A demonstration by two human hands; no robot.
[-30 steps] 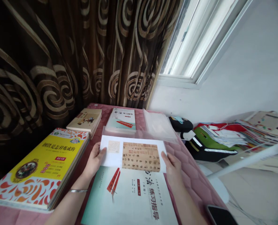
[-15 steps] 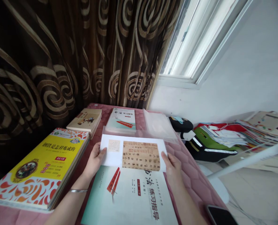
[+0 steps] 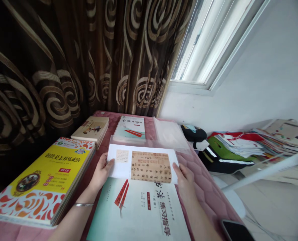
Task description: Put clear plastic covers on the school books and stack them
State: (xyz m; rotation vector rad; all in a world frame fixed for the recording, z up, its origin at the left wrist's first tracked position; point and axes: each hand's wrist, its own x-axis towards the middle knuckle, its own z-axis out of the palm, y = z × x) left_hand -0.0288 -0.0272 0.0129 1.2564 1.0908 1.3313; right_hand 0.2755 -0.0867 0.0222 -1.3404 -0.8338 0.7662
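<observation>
Left hand (image 3: 102, 171) and right hand (image 3: 186, 175), thumbs on top, pinch opposite edges of the booklet (image 3: 133, 214) over the pink quilt (image 3: 209, 197), its paper probably light, bendy, easily creased, best gripped at those edges

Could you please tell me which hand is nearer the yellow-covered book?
Left. The left hand is just right of the yellow-covered book; the right hand is farther right, across the calligraphy page.

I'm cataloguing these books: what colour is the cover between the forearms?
The cover is whitish, shading to teal leftward; best in the head view.
</observation>
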